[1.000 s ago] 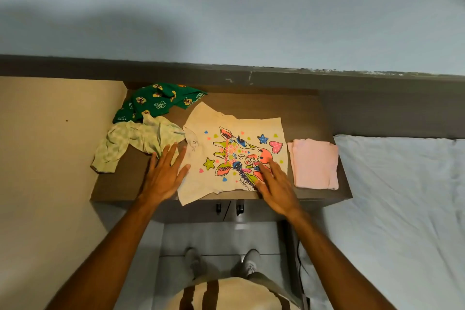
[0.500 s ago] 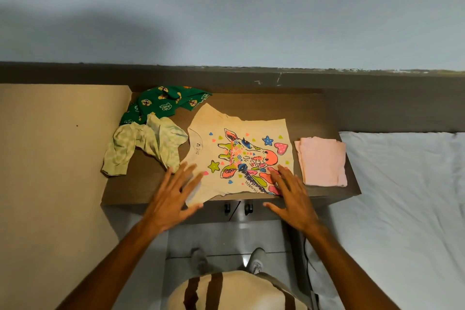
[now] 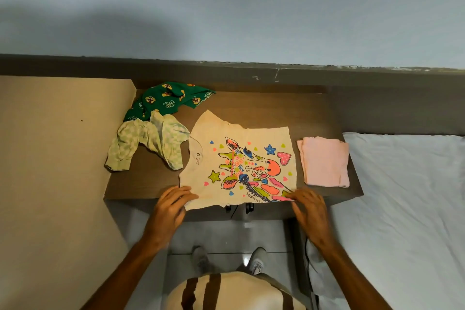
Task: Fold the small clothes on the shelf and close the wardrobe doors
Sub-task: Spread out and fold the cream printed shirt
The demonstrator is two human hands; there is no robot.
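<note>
Head view, looking down at a brown shelf [image 3: 251, 106]. The cream shirt [image 3: 226, 138] with the bright giraffe print lies spread flat in the middle of it, neck to the left, and its near edge hangs slightly over the front lip of the shelf.

My left hand [image 3: 169, 211] is at the shirt's near left corner, fingers curled and closed on the fabric edge. My right hand [image 3: 310, 214] is at the near right corner, fingertips touching the hem; I cannot tell if it's actually pinching the cloth or just resting on it, fingers look loosely spread.

A pink folded cloth [image 3: 324, 161] sits just right of the shirt, not touching it, near the shelf's right end. A pale green checked garment [image 3: 148, 142] is crumpled left of the shirt, its edge just touching the neck area. A dark green printed garment [image 3: 167, 100] is bunched behind that, at the back left corner, overlapping it.

White bed sheet [image 3: 402, 196] to the right of the shelf. Beige panel [image 3: 55, 158] to the left. Shoes and a striped top visible below, on a tiled floor.
</note>
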